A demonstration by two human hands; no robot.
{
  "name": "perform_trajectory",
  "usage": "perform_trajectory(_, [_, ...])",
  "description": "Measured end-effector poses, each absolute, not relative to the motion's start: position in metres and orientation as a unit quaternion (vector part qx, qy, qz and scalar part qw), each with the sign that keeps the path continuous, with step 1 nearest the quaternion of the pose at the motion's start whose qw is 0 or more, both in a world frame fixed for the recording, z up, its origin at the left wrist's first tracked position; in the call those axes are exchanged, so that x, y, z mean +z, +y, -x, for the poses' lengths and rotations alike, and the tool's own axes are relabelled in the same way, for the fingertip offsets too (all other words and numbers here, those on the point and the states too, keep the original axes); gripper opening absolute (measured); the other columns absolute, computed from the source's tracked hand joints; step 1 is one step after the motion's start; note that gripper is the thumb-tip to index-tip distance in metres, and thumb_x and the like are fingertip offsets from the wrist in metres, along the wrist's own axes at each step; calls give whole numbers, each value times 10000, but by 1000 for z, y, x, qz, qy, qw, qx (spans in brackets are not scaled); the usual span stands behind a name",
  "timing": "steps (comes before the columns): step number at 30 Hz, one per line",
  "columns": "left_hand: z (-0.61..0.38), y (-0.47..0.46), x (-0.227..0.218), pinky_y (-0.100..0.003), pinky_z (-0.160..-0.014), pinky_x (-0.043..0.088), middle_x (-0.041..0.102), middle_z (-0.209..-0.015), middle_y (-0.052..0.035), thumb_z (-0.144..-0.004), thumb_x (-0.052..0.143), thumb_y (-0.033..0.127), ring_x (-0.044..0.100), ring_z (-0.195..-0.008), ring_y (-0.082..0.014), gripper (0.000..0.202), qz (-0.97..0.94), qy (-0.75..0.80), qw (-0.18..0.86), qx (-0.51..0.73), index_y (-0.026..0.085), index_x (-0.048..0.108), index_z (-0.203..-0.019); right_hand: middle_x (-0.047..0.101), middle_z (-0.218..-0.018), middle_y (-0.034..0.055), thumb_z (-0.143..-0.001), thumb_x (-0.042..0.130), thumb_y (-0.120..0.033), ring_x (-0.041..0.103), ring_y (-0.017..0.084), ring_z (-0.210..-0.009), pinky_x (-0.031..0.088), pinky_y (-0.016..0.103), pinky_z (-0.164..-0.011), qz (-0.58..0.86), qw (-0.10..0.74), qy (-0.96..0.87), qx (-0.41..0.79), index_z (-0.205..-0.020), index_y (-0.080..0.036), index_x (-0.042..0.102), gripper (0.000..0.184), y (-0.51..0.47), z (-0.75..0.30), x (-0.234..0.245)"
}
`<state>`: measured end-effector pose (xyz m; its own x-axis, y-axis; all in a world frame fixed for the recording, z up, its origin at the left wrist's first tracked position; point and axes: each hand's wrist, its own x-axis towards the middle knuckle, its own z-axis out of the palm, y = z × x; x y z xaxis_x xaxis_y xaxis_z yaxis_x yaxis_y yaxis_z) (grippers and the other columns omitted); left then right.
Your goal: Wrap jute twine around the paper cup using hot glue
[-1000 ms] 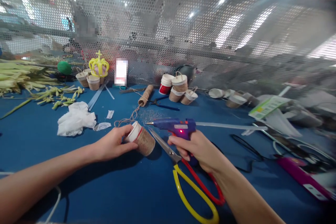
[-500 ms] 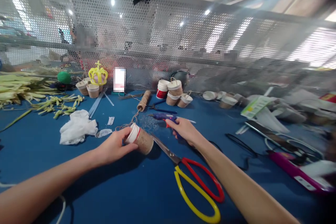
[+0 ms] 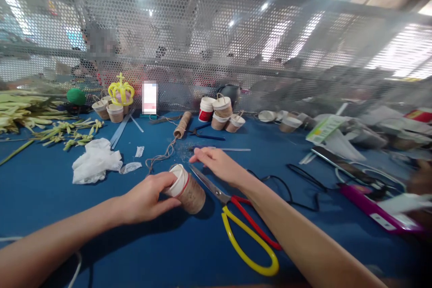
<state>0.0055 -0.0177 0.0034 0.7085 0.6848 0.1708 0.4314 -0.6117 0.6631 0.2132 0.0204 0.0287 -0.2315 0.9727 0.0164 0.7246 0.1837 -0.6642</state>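
My left hand (image 3: pixel 153 195) is closed on the rim of a paper cup (image 3: pixel 191 189), its thumb outside and its fingers at the mouth. The cup is wrapped in brown burlap with a red line below its white rim and tilts with its mouth up and left. My right hand (image 3: pixel 216 162) is just beyond the cup, fingers loosely stretched to the left and apparently holding nothing. Behind it lies the glue gun, mostly hidden, with a clear glue stick (image 3: pixel 236 149) sticking out. Scissors (image 3: pixel 221 195) with red and yellow handles lie under my right forearm.
A twine roll (image 3: pixel 182 125) trails cord toward the cup. Pliers (image 3: pixel 207 136) lie beside it. More wrapped cups (image 3: pixel 221 119) stand near the mesh screen (image 3: pixel 202 45). Crumpled white tissue (image 3: pixel 96 162) lies left; a purple power strip (image 3: pixel 371 209) and cables lie right.
My right hand has let go of the glue gun and moved left toward the cup. My left hand has brought the cup slightly right and nearer. The view has shifted a little.
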Motion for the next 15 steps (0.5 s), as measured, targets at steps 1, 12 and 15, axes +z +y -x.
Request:
perform_trajectory(1, [-5,-20,4,-238,-639,406,574,-806,-40,-789,499,264,505,-704,-138,124,-878,307,305,202,145,509,-823,645,-860,53,-862,290,-495,565,157,-811,411,284,-740,539,219,-745,325,-788,-178,659,492,16,-206,31])
perform_trajectory(12, [-4,-22,14,-243,-685,408,590,-840,-46,-799,499,259,523,-749,-145,119,-894,267,318,167,152,506,-850,606,-911,73,-777,388,-593,530,166,-853,381,289,-783,405,220,-735,497,-751,-129,596,509,5,-193,33])
perform_trajectory(15, [-2,-22,16,-229,-664,404,583,-810,-30,-798,503,270,516,-716,-131,131,-889,271,331,165,148,508,-843,592,-895,63,-761,441,-576,524,154,-813,392,280,-750,417,212,-734,493,-806,-132,575,466,4,-196,35])
